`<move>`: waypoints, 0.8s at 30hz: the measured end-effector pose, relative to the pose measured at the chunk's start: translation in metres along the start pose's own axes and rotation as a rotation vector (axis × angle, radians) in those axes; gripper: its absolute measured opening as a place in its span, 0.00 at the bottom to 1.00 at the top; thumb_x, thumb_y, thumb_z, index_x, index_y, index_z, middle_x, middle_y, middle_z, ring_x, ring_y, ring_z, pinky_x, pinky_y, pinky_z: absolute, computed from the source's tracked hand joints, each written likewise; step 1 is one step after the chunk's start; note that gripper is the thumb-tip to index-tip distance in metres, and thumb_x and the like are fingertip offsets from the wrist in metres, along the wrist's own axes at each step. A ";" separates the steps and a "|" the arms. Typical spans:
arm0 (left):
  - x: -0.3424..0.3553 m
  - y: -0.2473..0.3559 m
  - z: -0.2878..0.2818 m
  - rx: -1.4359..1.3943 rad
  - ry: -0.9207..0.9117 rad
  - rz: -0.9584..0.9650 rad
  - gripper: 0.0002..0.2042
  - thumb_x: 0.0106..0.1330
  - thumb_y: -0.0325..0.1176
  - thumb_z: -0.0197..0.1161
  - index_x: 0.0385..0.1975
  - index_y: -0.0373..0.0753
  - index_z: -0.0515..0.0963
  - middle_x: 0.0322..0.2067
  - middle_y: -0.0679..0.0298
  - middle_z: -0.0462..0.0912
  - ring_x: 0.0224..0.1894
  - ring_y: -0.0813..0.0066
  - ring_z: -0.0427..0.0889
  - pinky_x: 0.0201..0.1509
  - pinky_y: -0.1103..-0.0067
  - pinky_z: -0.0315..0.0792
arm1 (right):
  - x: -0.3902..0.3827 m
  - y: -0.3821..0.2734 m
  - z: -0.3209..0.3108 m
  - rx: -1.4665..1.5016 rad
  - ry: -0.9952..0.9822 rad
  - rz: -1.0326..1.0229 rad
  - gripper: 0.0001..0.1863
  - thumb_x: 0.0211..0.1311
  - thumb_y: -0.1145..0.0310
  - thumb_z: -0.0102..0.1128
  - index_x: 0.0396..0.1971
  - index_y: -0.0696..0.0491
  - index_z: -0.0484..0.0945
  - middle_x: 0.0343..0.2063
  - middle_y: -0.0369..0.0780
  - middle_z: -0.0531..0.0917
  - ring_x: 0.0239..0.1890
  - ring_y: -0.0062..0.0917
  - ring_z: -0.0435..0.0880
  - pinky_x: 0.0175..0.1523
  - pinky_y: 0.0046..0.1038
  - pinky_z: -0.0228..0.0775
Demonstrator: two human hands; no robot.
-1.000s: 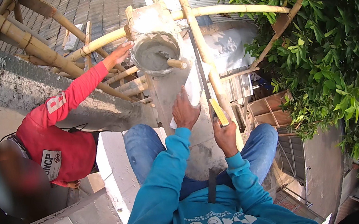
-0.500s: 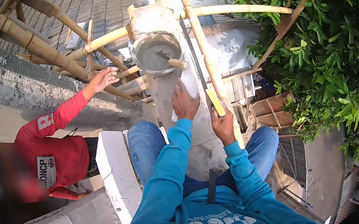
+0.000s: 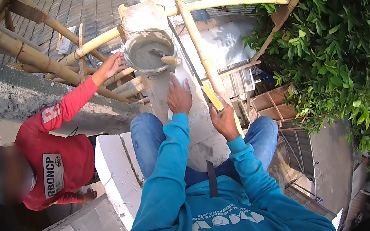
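- While the yellow-handled handsaw (image 3: 211,96) lies lengthwise along the plank's right side, its dark blade reaches up past the mortar bucket (image 3: 151,71).
- Right hand (image 3: 224,121): fingers clamped round the handle's near end.
- Left hand (image 3: 179,98): fingers extended and a little apart, over a pale flat piece (image 3: 169,115) mostly hidden beneath.
- Step, by my reading: handling or placing the saw – no cut visible. Next move probably calls for a firm grip and the left fingers kept off the blade.
- Bucket sits on the plank (image 3: 202,129) just beyond the left hand, wooden-handled trowel (image 3: 171,60) inside; co-worker's hand (image 3: 112,66) at its left rim, contact unclear.
- Tight edges: bamboo pole (image 3: 198,45) right of the blade, straddling thighs either side.
- Open room mainly above the plank; beyond its right edge, ground shows well below – a drop.
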State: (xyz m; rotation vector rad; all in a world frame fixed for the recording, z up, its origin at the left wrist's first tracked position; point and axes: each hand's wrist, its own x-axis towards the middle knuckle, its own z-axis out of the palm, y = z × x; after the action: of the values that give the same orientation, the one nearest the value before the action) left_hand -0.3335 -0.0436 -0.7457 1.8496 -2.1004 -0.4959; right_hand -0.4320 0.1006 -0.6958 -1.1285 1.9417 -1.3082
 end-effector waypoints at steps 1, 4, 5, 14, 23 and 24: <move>0.000 0.001 -0.001 0.009 0.006 0.004 0.33 0.74 0.49 0.51 0.72 0.37 0.55 0.51 0.42 0.76 0.47 0.45 0.81 0.50 0.60 0.76 | -0.008 -0.001 -0.004 0.028 0.025 -0.080 0.19 0.62 0.75 0.57 0.53 0.63 0.77 0.36 0.56 0.84 0.40 0.46 0.85 0.48 0.36 0.75; 0.000 0.001 -0.005 0.013 0.014 0.021 0.33 0.74 0.49 0.51 0.72 0.37 0.55 0.51 0.42 0.76 0.47 0.45 0.81 0.49 0.60 0.76 | -0.046 -0.005 -0.021 0.075 0.042 -0.134 0.17 0.62 0.74 0.56 0.51 0.62 0.77 0.28 0.57 0.82 0.34 0.53 0.83 0.40 0.41 0.75; 0.000 0.002 -0.006 0.020 0.008 0.014 0.33 0.74 0.49 0.51 0.73 0.37 0.55 0.52 0.42 0.75 0.48 0.45 0.81 0.50 0.60 0.76 | -0.061 -0.007 -0.027 0.067 0.008 -0.037 0.16 0.62 0.74 0.57 0.48 0.62 0.77 0.26 0.57 0.81 0.32 0.53 0.83 0.38 0.42 0.74; -0.003 -0.007 -0.005 -0.021 -0.033 0.138 0.43 0.63 0.48 0.64 0.73 0.36 0.53 0.58 0.41 0.70 0.55 0.43 0.76 0.57 0.61 0.73 | -0.095 -0.014 -0.045 -0.029 -0.034 0.065 0.20 0.59 0.75 0.59 0.52 0.62 0.76 0.28 0.59 0.81 0.33 0.55 0.82 0.37 0.45 0.74; 0.003 -0.013 -0.004 0.026 -0.047 0.195 0.48 0.52 0.43 0.72 0.73 0.35 0.54 0.59 0.39 0.68 0.58 0.41 0.73 0.62 0.61 0.71 | -0.049 -0.017 -0.012 -0.049 0.035 0.027 0.17 0.62 0.75 0.58 0.51 0.60 0.78 0.30 0.55 0.83 0.33 0.51 0.84 0.40 0.40 0.75; 0.006 -0.012 -0.007 0.026 -0.060 0.189 0.48 0.52 0.43 0.72 0.73 0.35 0.54 0.60 0.39 0.68 0.58 0.42 0.73 0.62 0.61 0.71 | -0.048 -0.017 -0.010 -0.049 0.049 0.002 0.20 0.60 0.75 0.59 0.53 0.60 0.77 0.29 0.55 0.83 0.33 0.52 0.83 0.40 0.43 0.75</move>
State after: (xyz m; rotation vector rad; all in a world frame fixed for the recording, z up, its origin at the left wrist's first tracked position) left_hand -0.3203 -0.0514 -0.7454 1.6469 -2.3030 -0.4850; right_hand -0.4098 0.1439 -0.6769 -1.1271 2.0195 -1.3050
